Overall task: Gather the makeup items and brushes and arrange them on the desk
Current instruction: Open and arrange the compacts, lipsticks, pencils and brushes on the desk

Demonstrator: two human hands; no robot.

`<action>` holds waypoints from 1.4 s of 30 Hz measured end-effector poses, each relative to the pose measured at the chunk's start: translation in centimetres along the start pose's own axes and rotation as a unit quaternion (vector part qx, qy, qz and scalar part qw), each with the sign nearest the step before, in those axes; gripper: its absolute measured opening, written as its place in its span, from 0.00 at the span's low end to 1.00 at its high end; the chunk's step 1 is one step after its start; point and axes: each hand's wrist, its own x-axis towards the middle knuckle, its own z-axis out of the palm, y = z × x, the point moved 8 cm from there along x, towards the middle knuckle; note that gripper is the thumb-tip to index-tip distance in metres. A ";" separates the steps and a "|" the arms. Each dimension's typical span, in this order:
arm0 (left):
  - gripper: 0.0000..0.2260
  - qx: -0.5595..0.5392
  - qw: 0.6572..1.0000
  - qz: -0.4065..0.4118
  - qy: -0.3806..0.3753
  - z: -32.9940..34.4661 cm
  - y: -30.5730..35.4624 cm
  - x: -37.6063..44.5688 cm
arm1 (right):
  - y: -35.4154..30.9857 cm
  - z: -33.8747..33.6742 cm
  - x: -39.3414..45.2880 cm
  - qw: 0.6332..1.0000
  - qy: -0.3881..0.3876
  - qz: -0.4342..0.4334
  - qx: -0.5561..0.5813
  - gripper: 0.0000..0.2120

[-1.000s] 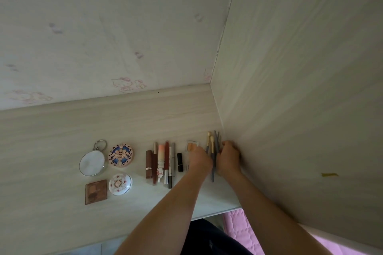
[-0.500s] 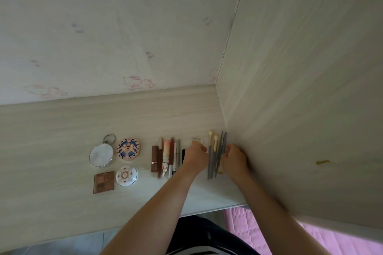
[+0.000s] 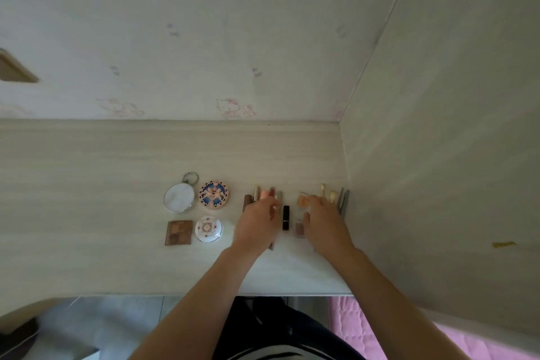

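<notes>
On the pale wooden desk [image 3: 117,161], my left hand [image 3: 258,223] lies over a row of lip tubes and pencils [image 3: 264,194], fingers resting on them. My right hand [image 3: 324,222] covers the handles of the makeup brushes [image 3: 333,196], which lie by the right side panel. Its fingers are spread near a small orange item [image 3: 304,202]. A black lipstick [image 3: 286,217] and a small pinkish pan [image 3: 300,229] lie between my hands. Motion blur hides the exact finger contact.
Left of the row lie a round mirror with a ring [image 3: 179,197], a patterned round compact [image 3: 213,195], a white round compact [image 3: 208,228] and a brown eyeshadow palette [image 3: 179,232]. A wooden side panel [image 3: 438,155] walls the right. The desk's front edge [image 3: 263,294] is near.
My left hand has left the brushes and moved left onto the row of tubes and pencils. My right hand has shifted left over the brush handles. The camera now sits more squarely over the desk.
</notes>
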 end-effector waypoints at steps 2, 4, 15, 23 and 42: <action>0.10 0.006 1.000 -0.008 0.018 -1.4 -1.3 -0.5 | -1.8 0.5 0.3 1.000 -0.007 -0.021 -0.013 0.15; 0.09 0.015 0.999 -0.014 0.031 -2.7 -2.7 -0.8 | -3.6 1.1 0.6 0.999 -0.010 -0.033 -0.024 0.16; 0.09 -0.017 0.994 -0.071 0.086 -9.9 -12.8 -1.3 | -13.5 6.0 2.2 0.988 -0.055 -0.092 -0.109 0.17; 0.08 -0.030 0.994 -0.103 0.030 -14.7 -20.4 1.8 | -19.6 8.8 3.2 0.998 -0.011 -0.034 -0.056 0.21; 0.14 -0.050 0.990 -0.091 -0.100 -12.0 -23.1 6.9 | -22.4 15.7 6.0 0.991 -0.038 0.061 -0.112 0.34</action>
